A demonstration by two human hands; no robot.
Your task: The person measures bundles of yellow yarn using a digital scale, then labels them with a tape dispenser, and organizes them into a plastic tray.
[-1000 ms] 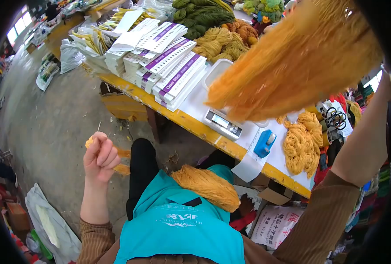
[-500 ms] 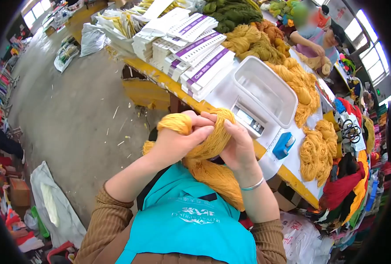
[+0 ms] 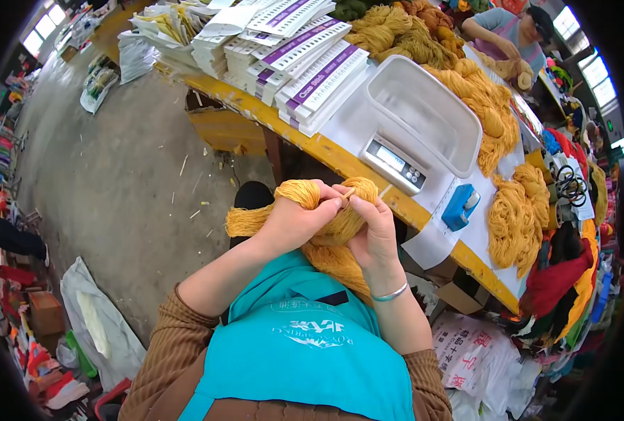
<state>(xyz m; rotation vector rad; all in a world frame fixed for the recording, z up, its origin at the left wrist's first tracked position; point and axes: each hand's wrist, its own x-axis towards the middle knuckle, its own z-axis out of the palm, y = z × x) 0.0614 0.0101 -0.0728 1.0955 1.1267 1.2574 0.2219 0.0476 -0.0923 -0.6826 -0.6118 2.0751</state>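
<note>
The left hand (image 3: 294,223) and right hand (image 3: 372,235) are both clamped on a golden-yellow yarn skein (image 3: 326,210) above the lap, pinching its strands to keep the bundle gathered, short of the weighing scale (image 3: 414,137) on the worktop (image 3: 340,158).

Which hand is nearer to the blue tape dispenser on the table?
The right hand is nearer. It holds the yellow yarn skein just left of and below the blue tape dispenser; the left hand grips the skein farther left.
</note>
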